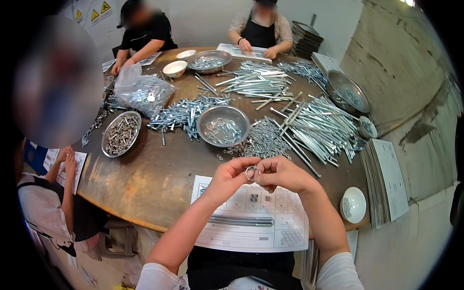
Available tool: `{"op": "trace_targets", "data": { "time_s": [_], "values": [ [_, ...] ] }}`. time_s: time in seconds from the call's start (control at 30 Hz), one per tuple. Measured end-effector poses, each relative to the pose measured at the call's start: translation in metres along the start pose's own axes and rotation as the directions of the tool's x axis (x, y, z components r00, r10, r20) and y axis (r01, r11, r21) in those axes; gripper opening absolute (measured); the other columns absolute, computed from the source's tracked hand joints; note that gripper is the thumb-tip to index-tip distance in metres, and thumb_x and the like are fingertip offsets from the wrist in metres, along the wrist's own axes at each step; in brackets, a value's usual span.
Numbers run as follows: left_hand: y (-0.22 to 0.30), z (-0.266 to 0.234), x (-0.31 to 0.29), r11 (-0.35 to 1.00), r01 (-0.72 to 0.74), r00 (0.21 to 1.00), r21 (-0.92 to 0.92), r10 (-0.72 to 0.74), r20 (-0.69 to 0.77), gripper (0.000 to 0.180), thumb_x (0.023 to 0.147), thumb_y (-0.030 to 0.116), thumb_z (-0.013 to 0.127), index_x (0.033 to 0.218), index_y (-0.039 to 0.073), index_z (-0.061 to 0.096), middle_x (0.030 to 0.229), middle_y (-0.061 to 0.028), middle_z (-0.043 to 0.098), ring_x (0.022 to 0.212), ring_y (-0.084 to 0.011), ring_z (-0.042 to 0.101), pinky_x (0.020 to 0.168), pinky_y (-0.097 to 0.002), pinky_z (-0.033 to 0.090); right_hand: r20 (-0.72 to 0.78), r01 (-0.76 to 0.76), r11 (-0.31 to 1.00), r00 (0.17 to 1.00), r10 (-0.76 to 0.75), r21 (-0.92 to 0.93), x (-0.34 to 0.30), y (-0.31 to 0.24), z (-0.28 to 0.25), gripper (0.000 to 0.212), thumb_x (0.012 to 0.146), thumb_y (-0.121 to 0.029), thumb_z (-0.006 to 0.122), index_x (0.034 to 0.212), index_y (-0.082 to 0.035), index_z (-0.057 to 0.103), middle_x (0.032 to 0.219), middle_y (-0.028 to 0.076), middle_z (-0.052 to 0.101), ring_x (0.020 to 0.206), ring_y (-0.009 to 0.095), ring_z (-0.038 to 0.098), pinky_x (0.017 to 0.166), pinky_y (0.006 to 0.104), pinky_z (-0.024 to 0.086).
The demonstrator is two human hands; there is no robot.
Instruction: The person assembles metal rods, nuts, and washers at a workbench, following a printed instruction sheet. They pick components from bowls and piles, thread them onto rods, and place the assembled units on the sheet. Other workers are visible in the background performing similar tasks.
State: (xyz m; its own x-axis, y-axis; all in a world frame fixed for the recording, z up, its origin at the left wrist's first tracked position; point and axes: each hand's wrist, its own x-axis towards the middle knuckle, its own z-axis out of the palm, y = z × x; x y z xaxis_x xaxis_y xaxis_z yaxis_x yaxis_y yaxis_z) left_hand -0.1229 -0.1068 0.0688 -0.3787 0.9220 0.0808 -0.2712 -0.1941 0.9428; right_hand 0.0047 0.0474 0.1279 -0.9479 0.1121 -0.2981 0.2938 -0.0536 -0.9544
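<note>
My left hand (233,178) and my right hand (284,175) meet over a printed white sheet (241,240), fingertips closed on a small shiny metal ring (250,169). Both hands pinch the ring between thumb and fingers, so part of it is hidden. Below them, metal rods (241,220) lie side by side across the sheet. Small parts, among them a dark cluster (254,198), show in the sheet's upper boxes; I cannot tell whether each is printed or real. Just beyond my hands lies a heap of small metal nuts or washers (267,137).
A steel bowl (199,126) of rings, a bolt heap (179,116), long rods (319,128) and an oval dish of fasteners (104,142) crowd the wooden table (140,183). At right stand a white bowl (353,203) and stacked sheets (386,179). Several people work around the table.
</note>
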Motion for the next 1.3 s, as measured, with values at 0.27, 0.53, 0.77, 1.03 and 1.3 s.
{"op": "trace_targets", "data": {
  "time_s": [0.27, 0.53, 0.77, 1.03, 1.3],
  "values": [
    [-0.026, 0.050, 0.007, 0.947, 0.012, 0.991, 0.322, -0.055, 0.124, 0.024, 0.094, 0.003, 0.061, 0.118, 0.000, 0.063, 0.105, -0.0067, 0.068, 0.096, -0.0115, 0.064, 0.082, -0.0283, 0.053, -0.070, -0.070, 0.981, 0.994, 0.084, 0.182, -0.069, 0.055, -0.025, 0.015, 0.091, -0.022, 0.064, 0.090, -0.007, 0.063, 0.079, 0.000, 0.063, 0.068, 0.007, 0.060, 0.058, 0.0219, 0.050],
    [-0.062, 0.084, 0.014, 0.953, 0.266, 0.928, 0.149, -0.294, 0.227, 0.028, 0.096, 0.009, 0.062, 0.122, 0.001, 0.065, 0.100, -0.0051, 0.071, 0.086, -0.0093, 0.064, 0.076, -0.0256, 0.053, -0.337, -0.140, 0.981, 0.937, 0.088, -0.135, -0.104, 0.073, -0.033, 0.021, 0.091, -0.018, 0.052, 0.087, 0.000, 0.063, 0.073, 0.004, 0.063, 0.062, 0.011, 0.062, 0.053, 0.0252, 0.049],
    [-0.090, 0.105, 0.035, 0.548, -0.318, 0.942, 0.774, 0.096, 0.320, 0.014, 0.084, 0.008, 0.068, 0.097, 0.005, 0.072, 0.084, -0.0129, 0.068, 0.074, -0.0286, 0.066, 0.068, -0.0353, 0.052, -0.431, -0.180, 0.964, 0.867, 0.250, 0.196, -0.101, 0.138, -0.067, 0.014, 0.090, -0.015, 0.061, 0.086, -0.002, 0.064, 0.077, 0.003, 0.066, 0.064, 0.009, 0.062, 0.055, 0.0222, 0.050],
    [-0.125, 0.105, 0.021, 0.365, -0.297, 0.951, 0.882, 0.033, 0.306, 0.013, 0.081, 0.010, 0.070, 0.093, 0.006, 0.072, 0.087, -0.0102, 0.067, 0.083, -0.0301, 0.065, 0.074, -0.0408, 0.052, -0.654, -0.173, 0.909, 0.745, -0.131, -0.379, -0.105, 0.164, -0.063, 0.016, 0.080, -0.012, 0.069, 0.089, 0.000, 0.074, 0.077, 0.012, 0.072, 0.067, 0.019, 0.069, 0.064, 0.0301, 0.054],
    [-0.121, 0.108, 0.015, 0.406, -0.278, 0.958, 0.870, 0.051, 0.282, 0.016, 0.079, 0.013, 0.072, 0.094, 0.006, 0.072, 0.087, -0.0092, 0.065, 0.088, -0.0296, 0.063, 0.077, -0.0407, 0.051, -0.709, -0.226, 0.887, 0.690, -0.147, -0.403, -0.104, 0.166, -0.054, 0.015, 0.078, -0.011, 0.068, 0.087, 0.000, 0.074, 0.078, 0.015, 0.072, 0.070, 0.026, 0.071, 0.067, 0.0344, 0.055]
  ]
}}
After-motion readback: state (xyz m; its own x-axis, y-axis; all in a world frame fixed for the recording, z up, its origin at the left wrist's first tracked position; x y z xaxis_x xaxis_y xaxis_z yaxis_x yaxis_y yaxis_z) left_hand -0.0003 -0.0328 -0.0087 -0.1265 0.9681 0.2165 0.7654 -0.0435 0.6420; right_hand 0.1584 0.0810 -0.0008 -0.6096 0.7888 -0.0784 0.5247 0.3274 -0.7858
